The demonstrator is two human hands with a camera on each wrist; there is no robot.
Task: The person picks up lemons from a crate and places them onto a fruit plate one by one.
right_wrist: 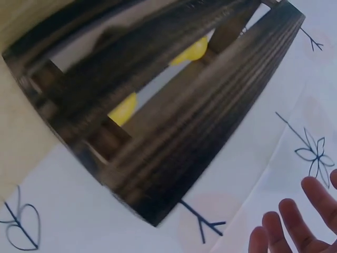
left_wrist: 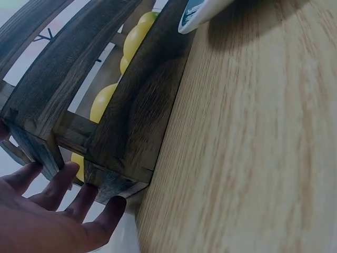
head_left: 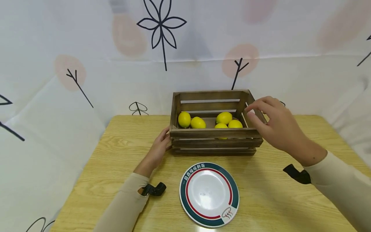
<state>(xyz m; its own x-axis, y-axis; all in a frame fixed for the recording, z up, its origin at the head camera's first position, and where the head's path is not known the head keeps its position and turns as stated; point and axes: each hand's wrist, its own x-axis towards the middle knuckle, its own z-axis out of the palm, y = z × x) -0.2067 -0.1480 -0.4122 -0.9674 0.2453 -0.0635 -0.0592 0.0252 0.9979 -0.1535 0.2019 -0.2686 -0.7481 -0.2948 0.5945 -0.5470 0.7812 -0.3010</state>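
Note:
A brown slatted wooden crate [head_left: 214,133] stands on the table with several yellow lemons [head_left: 198,122] inside, partly hidden by its front slats. My left hand [head_left: 157,149] rests against the crate's left end. In the left wrist view, the extended fingers [left_wrist: 50,192] lie along the end slats near the bottom corner. Above the crate's right end is my right hand [head_left: 276,124], fingers loosely bent, thumb apart from them and nothing between. The right wrist view shows its spread fingertips [right_wrist: 288,208] away from the wood.
A round plate [head_left: 207,193] with a green rim and red ring lies in front of the crate. The light wooden table [head_left: 121,161] ends at a patterned white cloth [head_left: 197,74] behind the crate. More cloth hangs at both sides.

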